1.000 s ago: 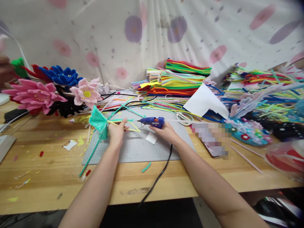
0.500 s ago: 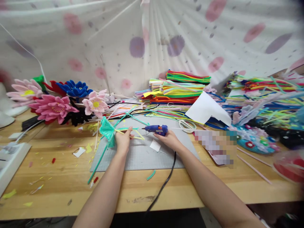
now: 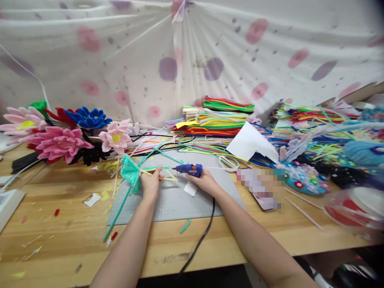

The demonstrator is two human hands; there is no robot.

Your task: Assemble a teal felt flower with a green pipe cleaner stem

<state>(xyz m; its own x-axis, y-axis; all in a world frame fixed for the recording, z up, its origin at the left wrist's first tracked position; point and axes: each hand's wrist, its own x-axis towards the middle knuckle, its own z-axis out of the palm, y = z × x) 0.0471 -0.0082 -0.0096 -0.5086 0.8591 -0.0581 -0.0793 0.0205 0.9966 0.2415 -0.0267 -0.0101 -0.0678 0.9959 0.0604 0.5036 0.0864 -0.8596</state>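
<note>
My left hand point(image 3: 150, 183) is closed on a teal pipe-cleaner flower point(image 3: 131, 173), its fanned head showing to the left of the fingers. Yellow and teal stems point(image 3: 170, 175) stick out to the right past my thumb. In my right hand point(image 3: 205, 181) is a blue glue gun point(image 3: 192, 170), gripped with its nozzle pointing left at the stem ends. A small gap seems to lie between nozzle and stems; contact is hard to make out. The gun's black cord point(image 3: 199, 243) runs down over the table edge. Beneath both hands lies a grey cutting mat point(image 3: 168, 208).
Finished fuzzy flowers point(image 3: 64, 144) stand at the left. Pipe-cleaner bundles point(image 3: 219, 118) are stacked at the back. White-handled scissors point(image 3: 229, 162) and a white sheet point(image 3: 252, 142) lie behind my right hand. A white power strip point(image 3: 10, 208) sits at the left edge; scraps dot the wooden table.
The whole view has shifted, so things appear a little further left and lower. Both hands keep their holds on the flower and the glue gun, with little movement between them.
</note>
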